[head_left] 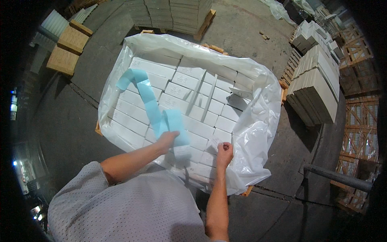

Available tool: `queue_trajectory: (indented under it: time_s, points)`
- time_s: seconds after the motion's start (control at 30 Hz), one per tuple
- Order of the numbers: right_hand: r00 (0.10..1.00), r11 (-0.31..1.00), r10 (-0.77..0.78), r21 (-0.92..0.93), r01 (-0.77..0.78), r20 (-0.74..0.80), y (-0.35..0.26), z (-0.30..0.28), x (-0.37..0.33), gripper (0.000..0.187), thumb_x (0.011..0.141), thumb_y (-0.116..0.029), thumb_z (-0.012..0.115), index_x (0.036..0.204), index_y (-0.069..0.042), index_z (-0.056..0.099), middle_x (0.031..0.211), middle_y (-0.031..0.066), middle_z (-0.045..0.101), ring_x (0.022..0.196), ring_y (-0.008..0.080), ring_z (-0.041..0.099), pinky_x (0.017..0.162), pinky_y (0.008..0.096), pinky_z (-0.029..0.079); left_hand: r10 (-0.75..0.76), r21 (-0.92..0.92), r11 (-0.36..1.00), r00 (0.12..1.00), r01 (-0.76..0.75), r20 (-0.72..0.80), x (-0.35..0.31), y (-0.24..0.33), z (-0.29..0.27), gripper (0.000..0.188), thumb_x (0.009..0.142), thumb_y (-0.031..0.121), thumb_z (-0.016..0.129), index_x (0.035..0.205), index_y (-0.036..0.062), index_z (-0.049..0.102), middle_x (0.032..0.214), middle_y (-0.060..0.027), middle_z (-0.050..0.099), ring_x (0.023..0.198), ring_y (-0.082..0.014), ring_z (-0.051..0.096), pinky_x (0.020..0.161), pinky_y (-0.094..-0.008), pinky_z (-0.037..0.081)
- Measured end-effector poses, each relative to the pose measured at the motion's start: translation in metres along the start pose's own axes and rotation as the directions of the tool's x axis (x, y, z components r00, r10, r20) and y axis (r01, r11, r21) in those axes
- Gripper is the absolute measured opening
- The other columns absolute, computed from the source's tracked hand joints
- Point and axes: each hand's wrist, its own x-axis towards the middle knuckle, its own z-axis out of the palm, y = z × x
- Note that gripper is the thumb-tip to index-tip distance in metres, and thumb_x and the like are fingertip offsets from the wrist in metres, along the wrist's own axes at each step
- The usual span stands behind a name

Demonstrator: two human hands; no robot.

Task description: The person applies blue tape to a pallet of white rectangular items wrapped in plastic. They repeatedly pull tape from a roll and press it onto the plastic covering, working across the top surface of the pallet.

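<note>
Closed around a long light-blue strip of label backing (148, 101) is my left hand (167, 141). The strip trails away across the box tops and curls at its far left end; a wider folded part (174, 121) lies by my fingers. My right hand (225, 154) pinches a small pale label (214, 143) with printing on it, just above the near boxes. Beneath both hands, rows of white boxes (129, 122) sit side by side, several with printed labels on top. Loose clear plastic sheeting (258, 141) surrounds the boxes.
Two narrow pale strips (211, 97) and a small card (240, 92) stand on the boxes. Stacked grey goods (173, 16) stand beyond. Pale slabs (314, 88) rest at the right, near a metal rail (338, 177). Wooden blocks (68, 50) lie at the far left.
</note>
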Motion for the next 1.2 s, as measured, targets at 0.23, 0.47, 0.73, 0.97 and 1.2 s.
queue_trajectory:
  time_s: [0.23,0.47,0.73,0.97,1.2]
  points:
    - [0.973,0.896,-0.223,-0.381,0.228,0.059,0.033,0.006,0.060,0.027,0.079,-0.024,0.067,0.099,-0.005,0.063,0.085,0.0129,0.066,0.081,0.0326,0.065,0.077,0.0431,0.051,-0.002,0.045,0.999,0.999,-0.001,0.052,-0.007,-0.004,-0.001,0.044,0.093,0.029,0.060,0.118,-0.0068,0.057,0.113,-0.0151,0.061,0.103,-0.0274,0.057,0.089,-0.0412,0.045]
    - [0.938,0.800,-0.345,-0.511,0.315,0.039,0.037,0.014,0.061,0.030,0.076,-0.017,0.074,0.101,-0.007,0.061,0.096,0.0118,0.065,0.095,0.0329,0.061,0.083,0.0439,0.047,0.007,0.178,0.984,0.998,-0.019,0.067,0.005,-0.019,-0.004,0.045,0.093,0.029,0.060,0.124,-0.0032,0.054,0.115,-0.0132,0.063,0.100,-0.0278,0.064,0.086,-0.0448,0.052]
    - [0.900,0.680,-0.420,-0.697,0.227,-0.116,0.035,0.020,0.048,0.032,0.079,-0.026,0.073,0.103,-0.009,0.060,0.100,0.0114,0.062,0.098,0.0317,0.059,0.087,0.0469,0.044,0.018,0.170,0.985,0.996,-0.033,0.090,0.001,-0.011,0.001,0.044,0.093,0.028,0.060,0.122,-0.0043,0.055,0.113,-0.0132,0.063,0.099,-0.0271,0.062,0.084,-0.0433,0.051]
    - [0.988,0.982,-0.155,-0.108,0.154,0.003,0.060,0.029,0.070,0.022,0.085,-0.016,0.063,0.101,0.000,0.062,0.075,0.0074,0.066,0.066,0.0218,0.063,0.062,0.0358,0.051,0.037,0.134,0.990,0.994,-0.051,0.103,-0.006,-0.004,0.006,0.044,0.093,0.029,0.060,0.120,-0.0048,0.057,0.111,-0.0135,0.064,0.097,-0.0271,0.063,0.083,-0.0426,0.051]
    - [0.984,0.868,0.086,0.473,-0.152,0.159,0.037,0.028,0.057,0.032,0.090,-0.018,0.064,0.113,0.005,0.059,0.091,0.0080,0.068,0.078,0.0147,0.064,0.069,0.0265,0.050,0.013,0.163,0.985,0.973,-0.052,0.229,-0.018,0.015,0.017,0.046,0.095,0.030,0.058,0.122,-0.0067,0.054,0.114,-0.0146,0.063,0.098,-0.0261,0.063,0.086,-0.0425,0.051]
